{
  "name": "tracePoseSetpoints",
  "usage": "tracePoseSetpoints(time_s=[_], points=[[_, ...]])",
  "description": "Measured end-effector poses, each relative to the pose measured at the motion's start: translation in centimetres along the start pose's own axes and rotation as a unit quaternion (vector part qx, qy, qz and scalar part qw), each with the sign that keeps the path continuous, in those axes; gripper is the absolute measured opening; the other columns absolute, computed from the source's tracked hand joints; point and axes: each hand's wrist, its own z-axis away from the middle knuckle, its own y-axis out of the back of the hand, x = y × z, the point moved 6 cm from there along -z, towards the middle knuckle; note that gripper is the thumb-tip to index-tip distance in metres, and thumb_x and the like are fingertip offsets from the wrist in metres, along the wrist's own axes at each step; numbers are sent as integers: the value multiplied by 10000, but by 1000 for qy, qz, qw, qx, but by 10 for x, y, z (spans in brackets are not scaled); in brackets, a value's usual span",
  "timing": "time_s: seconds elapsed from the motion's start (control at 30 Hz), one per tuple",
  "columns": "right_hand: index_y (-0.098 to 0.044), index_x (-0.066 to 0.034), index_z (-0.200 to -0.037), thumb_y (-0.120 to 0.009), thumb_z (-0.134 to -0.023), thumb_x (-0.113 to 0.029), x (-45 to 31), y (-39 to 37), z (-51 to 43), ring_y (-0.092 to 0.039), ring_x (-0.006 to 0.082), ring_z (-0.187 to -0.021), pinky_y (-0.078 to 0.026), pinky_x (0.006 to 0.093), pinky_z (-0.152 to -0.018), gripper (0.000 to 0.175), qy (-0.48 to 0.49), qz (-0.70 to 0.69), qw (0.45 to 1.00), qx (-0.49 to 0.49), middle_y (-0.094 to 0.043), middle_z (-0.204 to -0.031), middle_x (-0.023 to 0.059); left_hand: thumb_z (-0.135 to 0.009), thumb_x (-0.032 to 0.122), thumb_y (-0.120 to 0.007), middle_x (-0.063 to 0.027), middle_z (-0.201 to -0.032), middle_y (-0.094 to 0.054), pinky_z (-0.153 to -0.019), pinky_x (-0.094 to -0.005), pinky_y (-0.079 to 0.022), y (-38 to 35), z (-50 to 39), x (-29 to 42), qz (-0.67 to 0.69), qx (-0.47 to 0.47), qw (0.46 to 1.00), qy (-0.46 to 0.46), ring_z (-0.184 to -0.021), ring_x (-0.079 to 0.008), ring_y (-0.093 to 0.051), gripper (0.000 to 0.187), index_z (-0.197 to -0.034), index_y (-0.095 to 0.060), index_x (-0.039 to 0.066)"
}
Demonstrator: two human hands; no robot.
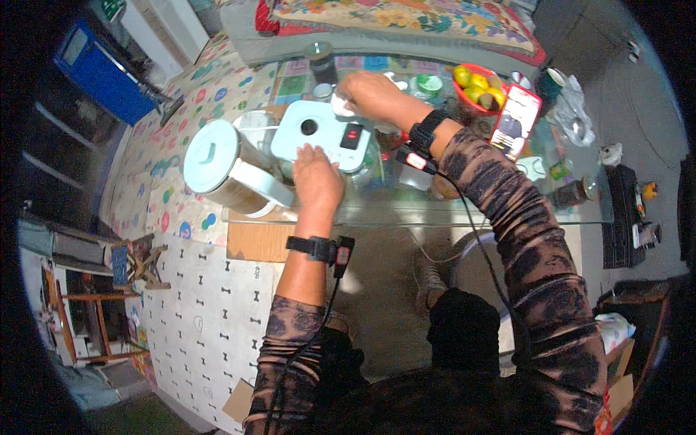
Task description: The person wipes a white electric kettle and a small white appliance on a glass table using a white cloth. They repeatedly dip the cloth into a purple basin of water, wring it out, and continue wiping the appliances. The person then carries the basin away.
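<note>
A mint-green appliance base (326, 130) with a round black centre fitting and a lit red display sits on the glass table. My left hand (318, 179) lies on its near edge, with the fingers resting flat on top. At the base's far right corner, my right hand (375, 97) pinches a crumpled white wipe or cloth (342, 104) against the surface. Its fingertips are partly hidden. Left of the base stands a jug (234, 168) with a mint-green lid and handle and a see-through body.
The glass table (380, 212) ends close before me. A lidded jar (321, 62) stands at the back. To the right are a red fruit bowl (462, 95), a lit phone (515, 122), a plastic bag (576, 114) and a jar on its side (571, 191). Cables trail from both wrists.
</note>
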Motion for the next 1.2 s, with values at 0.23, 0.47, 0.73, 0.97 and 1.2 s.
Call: tracePoseSetpoints(time_s=[0.23,0.47,0.73,0.97,1.2], points=[[-699,-68,-916,-706,-842,-138,-2,-71,-44,-656,385,-984,-528,490,-807,103,29,-28,992,-120,-694,-996,147,-864,229,-757,-312,-1197,-636,-960,-520,-491,5,2,-3,37,118,988,-98,-1112,-490,-613,364,-1041,-618,-57],[-721,-85,-1000,-705,-860,-168,-12,-108,-111,-663,376,-1017,-525,477,-862,164,102,-82,983,-130,-697,-1045,134,-708,419,-887,-315,-1238,-624,-1022,-496,-470,4,2,2,25,74,995,-63,-1196,-457,-595,684,-1085,-604,-77],[-748,-119,-1019,-769,-835,-191,54,-71,-27,-648,331,-1089,-500,419,-925,199,57,-183,964,-182,-686,-1084,126,-694,420,-893,-349,-1253,-623,-1036,-490,-480,7,8,4,12,126,987,-96,-1211,-466,-604,754,-1130,-601,-121],[-731,-132,-938,-729,-816,-99,-14,-56,-7,-672,322,-1001,-533,433,-855,126,92,-71,973,-201,-709,-1029,77,-711,454,-876,-346,-1247,-625,-1030,-482,-485,4,3,2,7,94,992,-87,-1211,-461,-603,731,-1106,-609,-100],[-704,-121,-949,-706,-846,-153,2,-41,-18,-659,318,-1004,-534,451,-842,108,9,-29,981,-193,-686,-998,69,-747,490,-849,-347,-1332,-588,-1098,-470,-449,7,6,4,-8,89,993,-79,-1294,-448,-559,787,-1204,-601,-101]])
